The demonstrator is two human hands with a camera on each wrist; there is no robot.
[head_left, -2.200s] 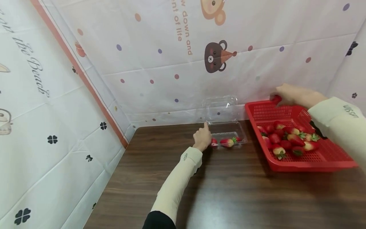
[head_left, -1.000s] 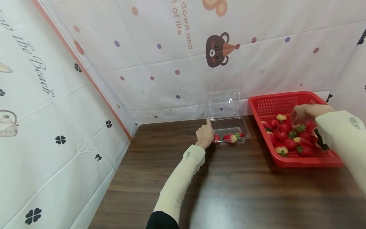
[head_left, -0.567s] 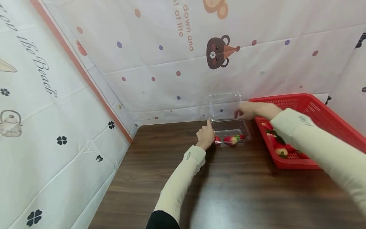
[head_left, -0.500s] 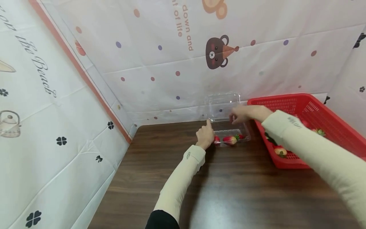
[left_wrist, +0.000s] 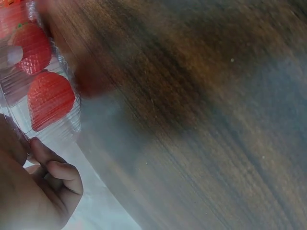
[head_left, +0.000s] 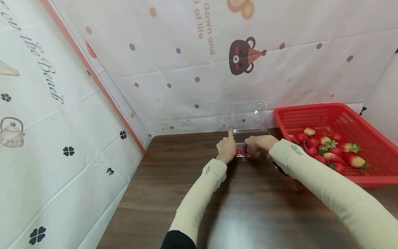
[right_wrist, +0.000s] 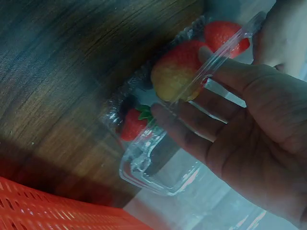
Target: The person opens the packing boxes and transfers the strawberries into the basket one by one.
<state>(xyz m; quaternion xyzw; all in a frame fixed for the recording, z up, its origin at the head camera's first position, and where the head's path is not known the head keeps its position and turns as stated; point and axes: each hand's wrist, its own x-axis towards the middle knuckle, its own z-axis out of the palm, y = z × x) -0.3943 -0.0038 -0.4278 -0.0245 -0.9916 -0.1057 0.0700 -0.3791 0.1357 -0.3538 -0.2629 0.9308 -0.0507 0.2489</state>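
Note:
A clear plastic clamshell box [head_left: 248,131] stands with its lid raised and strawberries inside. My left hand [head_left: 226,147] grips its left side wall; the left wrist view shows the curled fingers [left_wrist: 62,172] at its corner, beside a red strawberry [left_wrist: 50,100]. My right hand [head_left: 258,143] reaches into the box. In the right wrist view its thumb lies on a strawberry with a pale yellow end [right_wrist: 172,72], fingers round the other side. A leafy strawberry [right_wrist: 133,125] and another red one [right_wrist: 225,38] sit at either side of it, behind the box's clear rim.
A red plastic basket [head_left: 373,180] with several strawberries [head_left: 332,148] stands to the right of the box. A printed white cloth [head_left: 186,62] hangs behind the dark wooden table [head_left: 174,166] and along its left side.
My right hand has carried a strawberry from the red basket leftward and lowered it into the clamshell box. My left hand has kept its place on the box's left side.

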